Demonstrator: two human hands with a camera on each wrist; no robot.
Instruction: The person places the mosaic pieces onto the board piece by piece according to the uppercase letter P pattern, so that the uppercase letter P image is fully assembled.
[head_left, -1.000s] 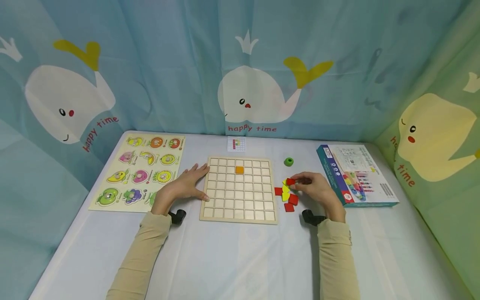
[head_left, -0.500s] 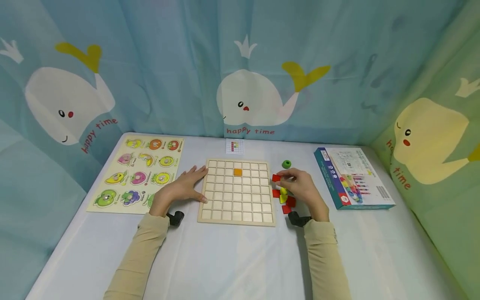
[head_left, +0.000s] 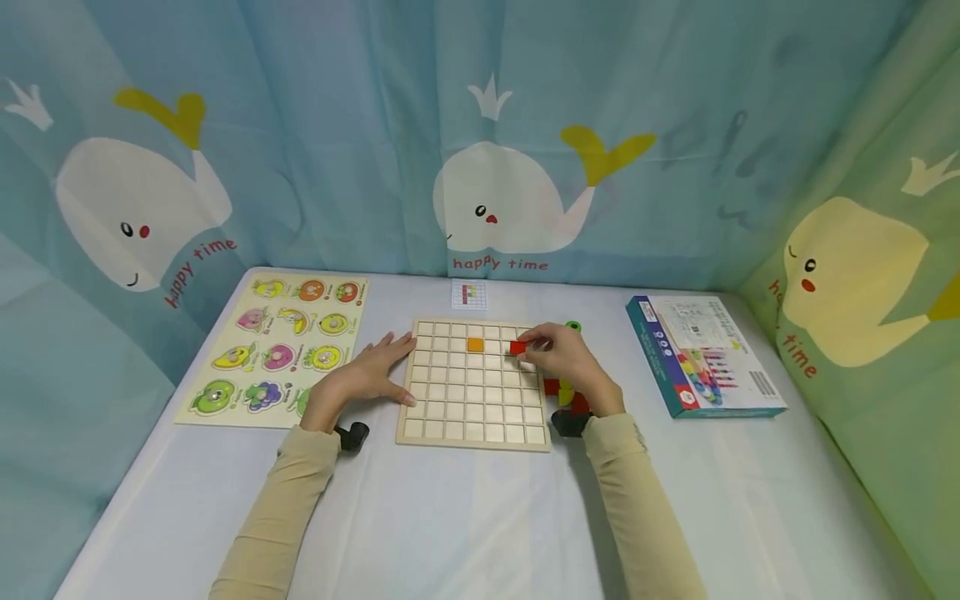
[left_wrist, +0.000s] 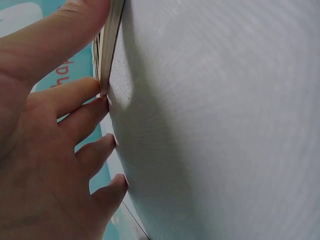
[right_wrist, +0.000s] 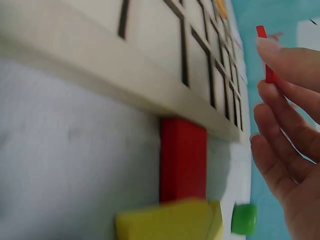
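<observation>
My right hand (head_left: 562, 358) pinches a red square tile (head_left: 517, 347) between thumb and fingers, over the upper right of a wooden grid board (head_left: 472, 447). In the right wrist view the red tile (right_wrist: 269, 70) stands edge-on, above the board's grid. One orange tile (head_left: 476, 344) sits in a cell of the board's second row. My left hand (head_left: 367, 371) rests at the board's left edge with fingers spread and straight. The left wrist view shows its thumb and index finger against the board's side (left_wrist: 111, 45), other fingertips on the cloth.
Red and yellow pieces (head_left: 566, 392) lie right of the board, partly behind my right wrist. A green bead (head_left: 573, 326) sits beyond them. A small pattern card (head_left: 469, 294) lies behind the board. A fruit puzzle (head_left: 307, 308) stands left, a boxed set (head_left: 705, 357) right.
My right hand picked a red tile from the pile and carried it left, over the board. The left hand stays at the board's edge.
</observation>
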